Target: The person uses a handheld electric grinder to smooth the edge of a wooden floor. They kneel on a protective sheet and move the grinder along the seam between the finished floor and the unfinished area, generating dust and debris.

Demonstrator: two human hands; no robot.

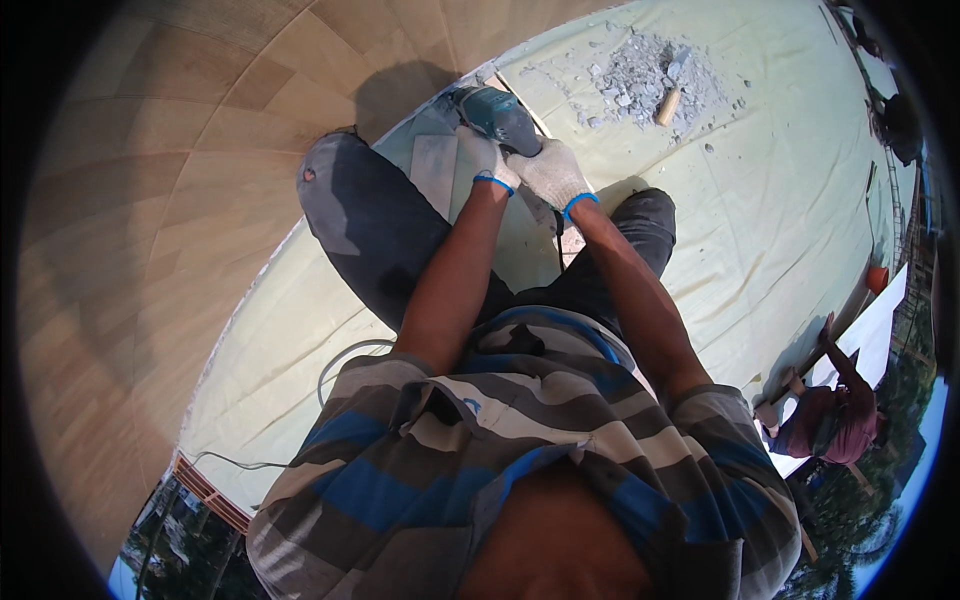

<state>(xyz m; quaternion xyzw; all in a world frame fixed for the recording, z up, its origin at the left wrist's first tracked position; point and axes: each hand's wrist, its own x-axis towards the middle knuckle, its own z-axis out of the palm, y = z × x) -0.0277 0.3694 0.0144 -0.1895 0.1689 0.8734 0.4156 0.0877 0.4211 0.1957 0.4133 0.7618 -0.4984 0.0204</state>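
Both my hands wear pale knitted gloves with blue cuffs and are closed around a teal corded power tool (pixel 497 115). My left hand (pixel 485 162) holds it near its body, at the left. My right hand (pixel 552 175) wraps the dark rear part beside it. A black cord (pixel 560 240) hangs down between my legs. The tool's working end is hidden from me. It sits beyond my hands, by the seam where brown wood-look planks (pixel 230 150) meet a pale sheet (pixel 780 200).
Grey rubble (pixel 635 75) lies on the sheet ahead to the right, with a short wooden handle (pixel 668 107) in it. My bent knees flank my arms. A grey cable (pixel 345 355) loops at left. Far right, another person (pixel 840 415) bends near a white panel (pixel 880 320) and an orange container (pixel 877 279).
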